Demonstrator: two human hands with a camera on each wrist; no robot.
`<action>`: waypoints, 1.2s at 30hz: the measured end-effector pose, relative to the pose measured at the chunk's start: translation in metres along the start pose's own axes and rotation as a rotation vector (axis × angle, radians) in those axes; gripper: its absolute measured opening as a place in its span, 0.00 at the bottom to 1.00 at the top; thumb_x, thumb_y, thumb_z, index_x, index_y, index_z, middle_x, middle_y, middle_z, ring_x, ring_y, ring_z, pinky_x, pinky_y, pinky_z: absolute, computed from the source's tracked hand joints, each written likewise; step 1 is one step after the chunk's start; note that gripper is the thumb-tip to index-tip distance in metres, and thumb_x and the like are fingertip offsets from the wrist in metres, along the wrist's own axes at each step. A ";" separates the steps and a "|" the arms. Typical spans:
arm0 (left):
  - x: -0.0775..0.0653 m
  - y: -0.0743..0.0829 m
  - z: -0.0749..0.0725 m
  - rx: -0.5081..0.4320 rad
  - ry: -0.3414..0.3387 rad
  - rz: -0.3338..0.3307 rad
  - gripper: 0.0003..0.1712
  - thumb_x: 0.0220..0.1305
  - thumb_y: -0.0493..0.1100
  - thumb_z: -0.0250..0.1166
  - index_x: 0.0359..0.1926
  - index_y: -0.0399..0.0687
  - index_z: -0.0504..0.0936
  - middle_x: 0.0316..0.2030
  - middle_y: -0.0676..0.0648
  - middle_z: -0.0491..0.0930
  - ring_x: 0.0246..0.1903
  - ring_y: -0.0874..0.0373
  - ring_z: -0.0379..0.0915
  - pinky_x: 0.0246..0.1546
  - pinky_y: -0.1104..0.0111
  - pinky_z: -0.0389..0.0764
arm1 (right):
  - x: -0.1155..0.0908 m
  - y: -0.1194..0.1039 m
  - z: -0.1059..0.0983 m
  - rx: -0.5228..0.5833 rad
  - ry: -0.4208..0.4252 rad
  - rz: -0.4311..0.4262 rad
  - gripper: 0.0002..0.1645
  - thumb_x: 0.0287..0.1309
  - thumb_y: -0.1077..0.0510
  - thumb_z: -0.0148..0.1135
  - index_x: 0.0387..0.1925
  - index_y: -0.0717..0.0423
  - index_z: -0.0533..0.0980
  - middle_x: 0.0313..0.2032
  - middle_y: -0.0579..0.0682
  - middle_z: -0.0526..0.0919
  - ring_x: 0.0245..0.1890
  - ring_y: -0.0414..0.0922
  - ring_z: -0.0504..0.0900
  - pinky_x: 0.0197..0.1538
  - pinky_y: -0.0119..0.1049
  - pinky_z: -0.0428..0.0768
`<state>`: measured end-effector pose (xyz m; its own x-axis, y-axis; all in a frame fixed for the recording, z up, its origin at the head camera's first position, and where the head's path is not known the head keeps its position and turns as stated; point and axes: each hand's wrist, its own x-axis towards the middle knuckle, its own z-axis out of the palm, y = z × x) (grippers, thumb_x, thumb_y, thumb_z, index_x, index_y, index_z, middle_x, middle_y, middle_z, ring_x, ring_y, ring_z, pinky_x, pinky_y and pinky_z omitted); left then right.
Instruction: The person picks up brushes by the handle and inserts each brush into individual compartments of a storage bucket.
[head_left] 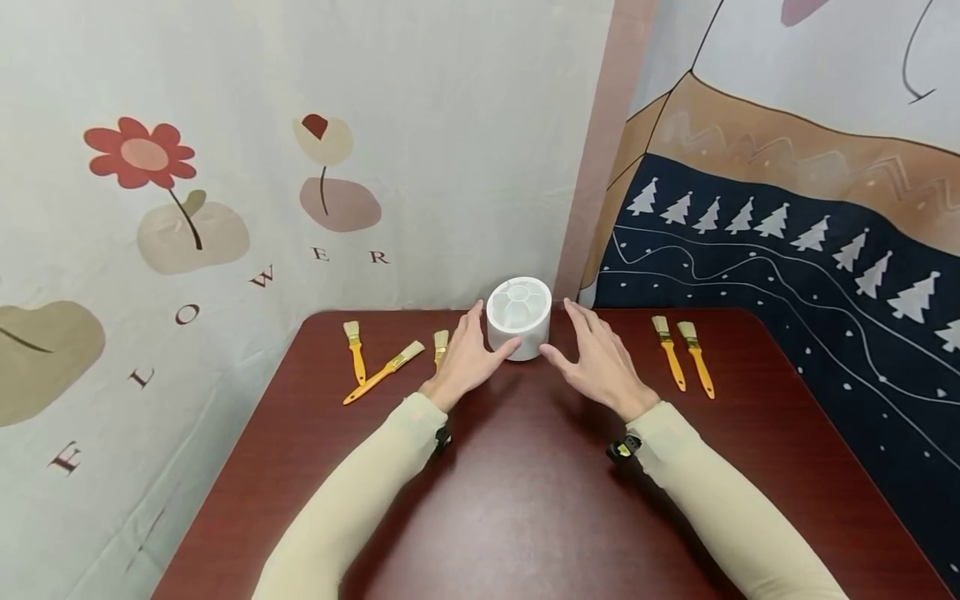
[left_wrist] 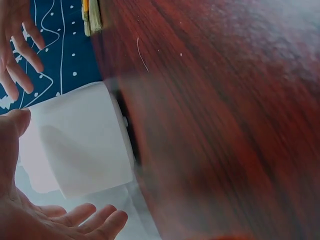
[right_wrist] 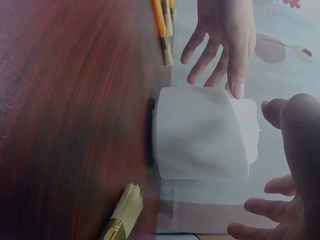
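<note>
A white round holder [head_left: 533, 340], with a top divided into several compartments, stands at the table's far edge between both hands. My left hand [head_left: 467, 360] is at its left side, fingers spread and thumb reaching across its front; whether it touches is unclear. On the other side my right hand [head_left: 602, 367] is spread open, a small gap between it and the holder. In the right wrist view, the holder's plain wall [right_wrist: 200, 135] shows between the left hand [right_wrist: 227, 42] and the right fingers [right_wrist: 267, 207]. Behind my left hand a paintbrush [head_left: 441, 341] is partly hidden.
Two yellow-handled paintbrushes lie at the left, one upright [head_left: 355, 350] and one slanted [head_left: 386, 372], their handles close together. Two more, an inner brush [head_left: 670, 354] and an outer brush [head_left: 697, 360], lie at the right. Printed cloth [head_left: 465, 167] hangs behind the dark red table [head_left: 517, 500].
</note>
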<state>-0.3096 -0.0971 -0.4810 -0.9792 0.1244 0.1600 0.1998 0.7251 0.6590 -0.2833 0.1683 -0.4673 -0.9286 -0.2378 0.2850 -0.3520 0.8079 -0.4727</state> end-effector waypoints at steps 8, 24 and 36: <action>0.008 0.003 0.004 -0.030 0.018 -0.004 0.67 0.74 0.73 0.75 0.94 0.43 0.53 0.87 0.32 0.67 0.84 0.33 0.72 0.82 0.38 0.78 | 0.013 0.000 0.004 0.016 0.008 -0.003 0.59 0.81 0.30 0.68 0.94 0.55 0.57 0.89 0.64 0.66 0.86 0.68 0.71 0.85 0.73 0.72; 0.016 0.010 0.011 -0.095 0.045 -0.028 0.65 0.75 0.70 0.76 0.94 0.42 0.55 0.86 0.32 0.68 0.84 0.33 0.71 0.82 0.38 0.77 | 0.026 0.000 0.013 0.036 0.042 -0.008 0.52 0.86 0.37 0.65 0.93 0.58 0.58 0.84 0.68 0.73 0.81 0.70 0.76 0.83 0.72 0.75; 0.017 0.006 0.015 -0.116 0.046 -0.025 0.65 0.74 0.70 0.76 0.93 0.41 0.55 0.85 0.30 0.69 0.83 0.32 0.72 0.81 0.37 0.78 | 0.032 0.001 0.020 0.109 0.052 0.026 0.48 0.89 0.43 0.63 0.94 0.59 0.58 0.86 0.67 0.71 0.83 0.69 0.74 0.84 0.70 0.75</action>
<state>-0.3257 -0.0804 -0.4860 -0.9819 0.0741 0.1745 0.1807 0.6441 0.7433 -0.3159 0.1503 -0.4749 -0.9311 -0.1869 0.3131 -0.3413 0.7493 -0.5675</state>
